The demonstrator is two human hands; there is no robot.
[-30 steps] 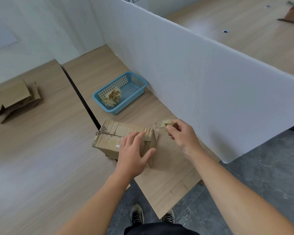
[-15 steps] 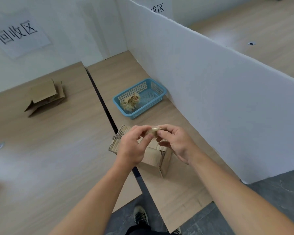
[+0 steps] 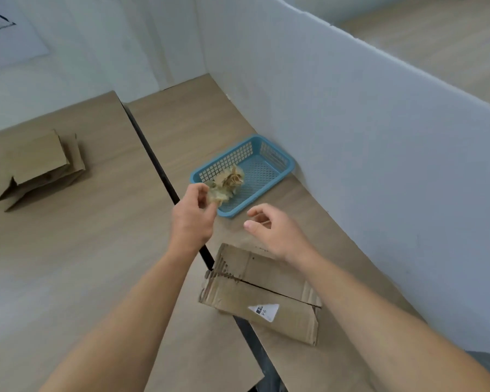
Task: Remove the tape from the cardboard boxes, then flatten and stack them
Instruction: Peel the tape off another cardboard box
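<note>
Two pale wood-grain tabletops (image 3: 68,250) sit side by side, divided by a narrow dark gap (image 3: 149,154) that runs away from the viewer. A blue plastic mesh basket (image 3: 263,171) rests on the right-hand tabletop, just beside a tall white partition (image 3: 351,137). A white sheet with black characters (image 3: 6,32) hangs on the far wall, upper left.

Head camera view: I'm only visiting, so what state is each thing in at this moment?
Left hand: pinches a crumpled tape wad by the basket's near corner.
Right hand: open, holds nothing.
Cardboard box: not flattened, top flaps down with a slit between them.
Blue basket: upright, holds tape scraps.
Flattened boxes: stacked on the left table.
</note>
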